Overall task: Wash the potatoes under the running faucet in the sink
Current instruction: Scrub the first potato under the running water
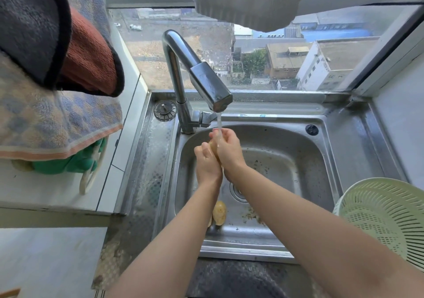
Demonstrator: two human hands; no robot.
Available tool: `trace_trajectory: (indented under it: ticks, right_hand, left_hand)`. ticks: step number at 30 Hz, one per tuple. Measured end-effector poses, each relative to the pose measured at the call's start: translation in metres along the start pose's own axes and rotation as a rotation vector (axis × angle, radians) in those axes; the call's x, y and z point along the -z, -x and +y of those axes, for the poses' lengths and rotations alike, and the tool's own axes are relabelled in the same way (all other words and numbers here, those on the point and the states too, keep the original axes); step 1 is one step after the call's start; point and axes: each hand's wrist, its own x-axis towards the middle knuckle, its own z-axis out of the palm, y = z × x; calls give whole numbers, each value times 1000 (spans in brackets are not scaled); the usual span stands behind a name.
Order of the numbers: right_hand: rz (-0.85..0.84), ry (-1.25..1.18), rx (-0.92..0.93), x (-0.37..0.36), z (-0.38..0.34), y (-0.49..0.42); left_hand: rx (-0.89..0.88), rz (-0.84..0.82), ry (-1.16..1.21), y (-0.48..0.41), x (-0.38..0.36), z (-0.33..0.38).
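Note:
Water runs from the steel faucet (206, 84) into the steel sink (286, 160). Under the stream, my left hand (206, 162) and my right hand (228, 149) clasp a yellowish potato (213, 147) between them; only a sliver of it shows between the fingers. The water falls on my right hand's fingers. A second potato (219, 212) lies on the sink floor near the front, partly hidden by my left forearm.
A pale green perforated colander (385, 217) sits at the sink's right edge. Towels (57, 123) hang over a white ledge at left. The drain (237, 192) lies mid-sink, with peel scraps (252, 215) beside it. A window is behind the faucet.

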Motion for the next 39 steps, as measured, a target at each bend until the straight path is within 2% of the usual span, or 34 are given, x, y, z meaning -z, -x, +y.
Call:
trace_trajectory:
  ticks: [2, 6, 8, 10, 13, 16, 18, 21, 24, 26, 27, 31, 32, 36, 39]
  right_hand:
    - [-32, 32, -6, 0, 3, 3]
    - [85, -108, -16, 4, -9, -2]
    - [90, -80, 12, 5, -8, -3]
    - [84, -68, -1, 7, -4, 0]
    - [-1, -87, -11, 14, 6, 7]
    - [-120, -27, 30, 12, 14, 20]
    - [-61, 7, 51, 9, 14, 21]
    - [48, -28, -31, 8, 6, 10]
    - [-120, -113, -33, 10, 9, 12]
    - [-211, -40, -56, 12, 15, 19]
    - [-197, 17, -82, 12, 17, 18]
    - [86, 125, -158, 9, 10, 5]
    - [74, 109, -179, 12, 9, 4]
    - [-306, -99, -182, 24, 8, 20]
    - [-281, -59, -175, 22, 6, 20]
  left_hand:
    - [48, -42, 87, -5, -2, 0]
    - [150, -153, 303, 6, -6, 4]
    - [278, -192, 344, 7, -6, 2]
    - [345, -163, 282, 5, -2, -1]
    - [271, -27, 84, -1, 3, -7]
    - [201, 89, 14, -6, 3, -13]
    - [170, 105, -43, -4, 2, -12]
    - [142, 133, -72, 2, 3, -9]
    - [157, 164, -43, -5, 6, -9]
    - [73, 179, -112, -11, 9, -11]
    - [18, 189, -152, -11, 9, -13]
    - [-202, 169, -250, 8, 3, -11]
    - [-214, 170, -252, 8, 2, -10]
    - [-169, 204, -233, -10, 8, -12]
    - [-221, 182, -279, -8, 9, -13]
